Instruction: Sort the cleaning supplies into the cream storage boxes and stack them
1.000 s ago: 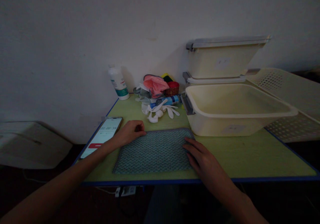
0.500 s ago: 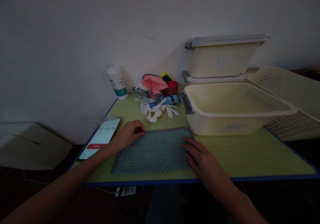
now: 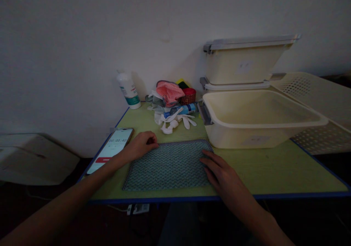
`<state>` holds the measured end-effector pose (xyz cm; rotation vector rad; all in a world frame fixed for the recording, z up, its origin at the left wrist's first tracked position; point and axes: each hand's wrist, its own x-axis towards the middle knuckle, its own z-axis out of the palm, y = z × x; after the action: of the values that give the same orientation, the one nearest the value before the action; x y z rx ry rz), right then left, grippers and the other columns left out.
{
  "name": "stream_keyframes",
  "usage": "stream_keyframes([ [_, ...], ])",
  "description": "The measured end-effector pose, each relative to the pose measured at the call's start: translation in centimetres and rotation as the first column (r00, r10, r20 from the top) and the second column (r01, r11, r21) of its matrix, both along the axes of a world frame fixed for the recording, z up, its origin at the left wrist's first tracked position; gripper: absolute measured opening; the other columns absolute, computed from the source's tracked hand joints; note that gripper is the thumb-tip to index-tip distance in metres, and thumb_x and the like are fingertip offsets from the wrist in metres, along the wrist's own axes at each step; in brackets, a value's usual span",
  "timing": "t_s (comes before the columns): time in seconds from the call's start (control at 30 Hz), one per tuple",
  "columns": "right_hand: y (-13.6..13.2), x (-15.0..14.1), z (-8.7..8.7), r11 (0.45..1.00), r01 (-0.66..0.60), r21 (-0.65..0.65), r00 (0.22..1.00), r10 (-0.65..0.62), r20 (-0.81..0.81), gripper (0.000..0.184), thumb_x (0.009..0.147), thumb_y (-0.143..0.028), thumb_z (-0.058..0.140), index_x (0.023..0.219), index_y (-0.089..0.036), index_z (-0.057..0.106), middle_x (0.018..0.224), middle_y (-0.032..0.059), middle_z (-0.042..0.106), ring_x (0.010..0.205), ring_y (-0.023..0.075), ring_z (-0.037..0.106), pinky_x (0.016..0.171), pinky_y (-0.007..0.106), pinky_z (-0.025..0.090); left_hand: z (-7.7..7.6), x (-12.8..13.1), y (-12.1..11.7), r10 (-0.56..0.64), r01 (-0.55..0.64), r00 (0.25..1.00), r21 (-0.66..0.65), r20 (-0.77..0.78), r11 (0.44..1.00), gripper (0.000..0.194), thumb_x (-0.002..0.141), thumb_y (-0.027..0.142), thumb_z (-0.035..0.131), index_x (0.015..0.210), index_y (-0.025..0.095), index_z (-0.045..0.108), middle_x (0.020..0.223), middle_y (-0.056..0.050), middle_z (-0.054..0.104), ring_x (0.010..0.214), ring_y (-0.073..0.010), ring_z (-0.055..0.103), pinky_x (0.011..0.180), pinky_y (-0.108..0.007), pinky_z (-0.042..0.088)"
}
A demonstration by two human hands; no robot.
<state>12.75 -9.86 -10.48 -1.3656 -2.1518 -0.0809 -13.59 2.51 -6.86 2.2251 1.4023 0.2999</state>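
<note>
A blue-green woven cloth (image 3: 170, 167) with a checkered border lies spread flat on the table in front of me. My left hand (image 3: 141, 145) rests over its far left corner, fingers loosely curled and a gap showing between thumb and fingers. That corner is hidden under the hand. On the cloth's right edge lies my right hand (image 3: 222, 171), open, with fingertips apart and touching the fabric.
Left of the cloth is a phone (image 3: 112, 149) showing a timer. Behind stand a white bottle (image 3: 128, 90), a pink cloth (image 3: 170, 93), white gloves (image 3: 171, 125), a blue bottle (image 3: 186, 109) and a red basket (image 3: 188, 97). Cream bins (image 3: 246, 136) stand on the right.
My left hand has shifted very slightly to the left. The right hand and the cloth stay where they were. The phone's timer has gone from 39 to 40.
</note>
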Motion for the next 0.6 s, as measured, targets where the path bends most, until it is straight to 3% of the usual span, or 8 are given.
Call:
stream_keyframes([
  [0.23, -0.01, -0.05, 0.15, 1.0, -0.007, 0.02, 1.0, 0.006, 0.004, 0.027, 0.082, -0.006, 0.042, 0.099, -0.009, 0.063, 0.111, 0.0203, 0.06, 0.102, 0.0267, 0.061, 0.084, 0.043, 0.053, 0.08, -0.17, 0.27, -0.034, 0.034, 0.999, -0.023, -0.014, 0.999, 0.011, 0.073, 0.026, 0.05, 0.068, 0.016, 0.053, 0.064, 0.001, 0.053, 0.061, -0.0137, 0.05, 0.058, -0.025, 0.036],
  [0.6, 0.02, 0.18, -0.27, 1.0, 0.02, -0.023, 0.996, -0.022, -0.083, 0.028, 0.081, -0.01, 0.045, 0.103, -0.014, 0.062, 0.116, 0.0171, 0.058, 0.105, 0.0256, 0.06, 0.087, 0.044, 0.052, 0.25, -0.22, 0.37, -0.066, 0.067, 0.996, 0.016, -0.066, 0.998, 0.008, 0.073, 0.021, 0.049, 0.067, 0.017, 0.051, 0.065, 0.001, 0.052, 0.061, -0.0126, 0.048, 0.058, -0.025, 0.037],
])
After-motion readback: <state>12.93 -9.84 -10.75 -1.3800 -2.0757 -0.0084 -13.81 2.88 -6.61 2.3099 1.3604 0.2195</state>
